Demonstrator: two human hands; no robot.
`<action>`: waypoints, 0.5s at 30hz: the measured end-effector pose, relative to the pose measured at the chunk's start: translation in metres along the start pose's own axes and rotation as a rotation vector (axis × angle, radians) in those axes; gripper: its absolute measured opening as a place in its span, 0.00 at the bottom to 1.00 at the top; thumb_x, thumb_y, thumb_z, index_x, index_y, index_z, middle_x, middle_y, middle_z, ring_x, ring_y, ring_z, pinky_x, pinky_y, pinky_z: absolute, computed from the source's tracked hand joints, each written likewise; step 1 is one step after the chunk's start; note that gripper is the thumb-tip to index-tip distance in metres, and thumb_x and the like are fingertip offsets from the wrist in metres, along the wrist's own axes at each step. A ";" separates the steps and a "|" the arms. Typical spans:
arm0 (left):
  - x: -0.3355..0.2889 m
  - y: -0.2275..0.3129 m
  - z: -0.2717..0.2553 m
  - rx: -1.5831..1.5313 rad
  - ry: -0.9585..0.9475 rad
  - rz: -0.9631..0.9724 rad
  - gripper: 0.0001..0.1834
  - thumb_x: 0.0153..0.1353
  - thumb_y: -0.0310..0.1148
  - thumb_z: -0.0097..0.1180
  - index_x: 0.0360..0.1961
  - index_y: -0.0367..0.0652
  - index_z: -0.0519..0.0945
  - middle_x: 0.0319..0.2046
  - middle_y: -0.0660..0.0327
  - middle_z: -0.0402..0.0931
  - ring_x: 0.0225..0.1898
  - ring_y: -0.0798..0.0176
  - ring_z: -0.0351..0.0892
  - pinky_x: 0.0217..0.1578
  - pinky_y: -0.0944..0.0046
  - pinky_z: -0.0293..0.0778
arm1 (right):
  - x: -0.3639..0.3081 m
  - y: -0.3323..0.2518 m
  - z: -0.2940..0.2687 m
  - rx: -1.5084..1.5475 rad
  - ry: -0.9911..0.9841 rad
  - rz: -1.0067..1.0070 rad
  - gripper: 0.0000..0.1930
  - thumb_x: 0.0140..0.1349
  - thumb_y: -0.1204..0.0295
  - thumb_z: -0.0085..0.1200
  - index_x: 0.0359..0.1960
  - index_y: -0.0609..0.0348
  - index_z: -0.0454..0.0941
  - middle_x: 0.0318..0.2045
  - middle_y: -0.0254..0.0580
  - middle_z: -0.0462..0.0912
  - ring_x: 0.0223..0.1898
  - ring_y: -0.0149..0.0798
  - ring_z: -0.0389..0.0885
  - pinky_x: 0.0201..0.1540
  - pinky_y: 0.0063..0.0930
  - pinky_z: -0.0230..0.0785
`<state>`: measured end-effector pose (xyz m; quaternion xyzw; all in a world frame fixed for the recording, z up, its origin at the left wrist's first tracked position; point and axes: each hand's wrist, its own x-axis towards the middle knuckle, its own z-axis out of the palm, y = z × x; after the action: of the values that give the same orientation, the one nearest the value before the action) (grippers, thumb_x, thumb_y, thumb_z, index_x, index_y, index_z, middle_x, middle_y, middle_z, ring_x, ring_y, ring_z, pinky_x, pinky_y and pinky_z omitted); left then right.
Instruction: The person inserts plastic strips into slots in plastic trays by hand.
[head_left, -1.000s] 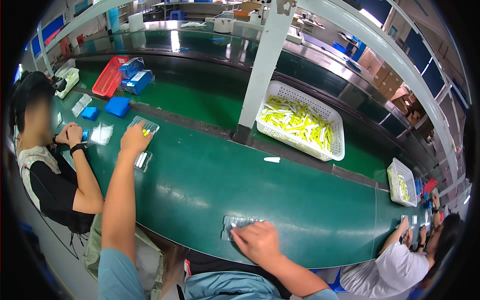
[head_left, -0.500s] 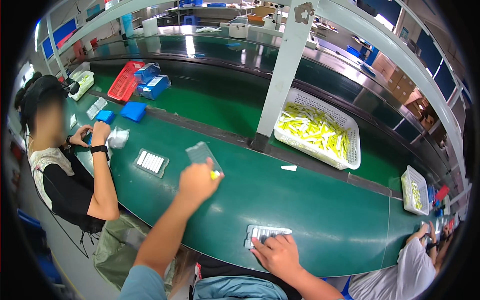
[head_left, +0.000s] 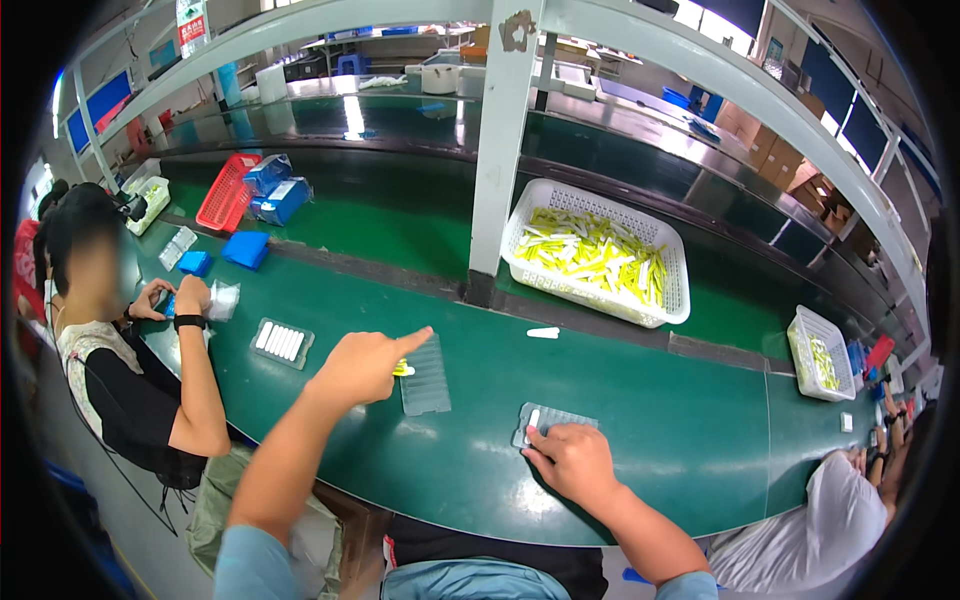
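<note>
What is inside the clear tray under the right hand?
One white strip shows at the left end of the clear tray, beside the fingertips of the right hand. That hand covers the tray's lower right part, so anything there cannot be seen.

A long green table (head_left: 640,400) with a curved near edge runs across the room, a white post (head_left: 495,150) rising at its far side to a pale overhead beam (head_left: 700,65). Behind lie a dark, shiny bench (head_left: 620,155) streaked with reflected light, a blue stool (head_left: 351,65) and, toward the right, stacked cardboard boxes (head_left: 780,150). A blue board (head_left: 95,105) stands at the left, grey floor (head_left: 150,550) shows below, and bright patches, windows or lamps, glow at upper right.
</note>
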<state>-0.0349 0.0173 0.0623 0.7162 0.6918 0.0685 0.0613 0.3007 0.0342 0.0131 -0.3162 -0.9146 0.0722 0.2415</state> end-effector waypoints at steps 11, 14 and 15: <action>0.034 0.017 -0.008 0.120 -0.284 0.266 0.44 0.38 0.51 0.77 0.61 0.57 0.77 0.35 0.52 0.85 0.38 0.43 0.84 0.41 0.47 0.79 | -0.003 0.025 -0.001 0.155 -0.077 -0.048 0.08 0.58 0.61 0.64 0.36 0.48 0.87 0.21 0.33 0.77 0.23 0.43 0.79 0.28 0.37 0.72; 0.022 0.047 0.002 0.054 -0.294 0.153 0.40 0.39 0.64 0.73 0.48 0.48 0.82 0.34 0.49 0.85 0.38 0.44 0.85 0.41 0.49 0.79 | 0.003 0.026 0.002 0.152 -0.118 -0.070 0.10 0.57 0.60 0.65 0.39 0.46 0.87 0.23 0.32 0.78 0.25 0.42 0.80 0.31 0.36 0.74; 0.021 0.056 0.010 0.044 -0.288 0.165 0.39 0.40 0.62 0.73 0.50 0.49 0.82 0.34 0.50 0.85 0.38 0.43 0.85 0.41 0.49 0.79 | 0.004 0.026 -0.001 0.146 -0.118 -0.060 0.11 0.56 0.60 0.65 0.39 0.46 0.87 0.22 0.32 0.78 0.26 0.41 0.81 0.31 0.36 0.74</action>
<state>0.0224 0.0367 0.0625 0.7743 0.6159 -0.0451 0.1381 0.3125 0.0578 0.0081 -0.2656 -0.9285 0.1502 0.2117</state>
